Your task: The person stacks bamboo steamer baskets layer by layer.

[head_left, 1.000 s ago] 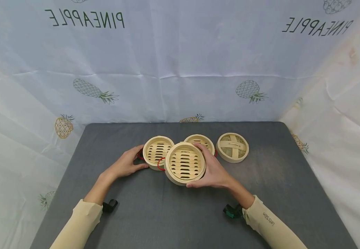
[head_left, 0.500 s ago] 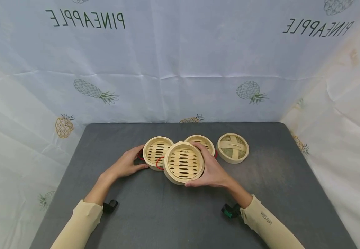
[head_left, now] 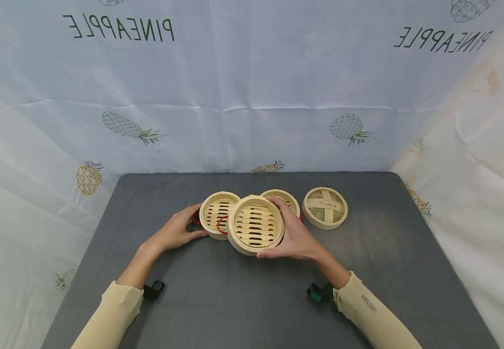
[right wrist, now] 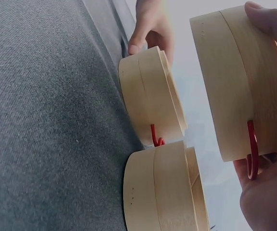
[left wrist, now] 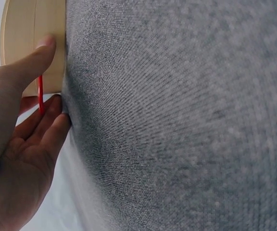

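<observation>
In the head view my right hand [head_left: 294, 236] grips a round bamboo steamer basket [head_left: 255, 224] by its right side, thumb at the near edge. The right wrist view shows this basket [right wrist: 237, 79] raised off the table, a red cord loop [right wrist: 252, 149] on its wall. My left hand [head_left: 177, 230] holds a second steamer basket [head_left: 215, 207], which stands on the table, from its left side. Its thumb [left wrist: 43, 53] presses on the wall beside a red loop. Partly covered by the raised basket, a third steamer basket [head_left: 294, 204] stands behind it.
A woven bamboo lid [head_left: 327, 211] lies to the right of the baskets. All stand toward the far side of a grey cloth-covered table [head_left: 234, 305]. A pineapple-print curtain [head_left: 252, 77] hangs behind and at both sides.
My right hand has shifted slightly left and upward with its basket, which now overlaps more of the left basket. The left hand stays in place.
</observation>
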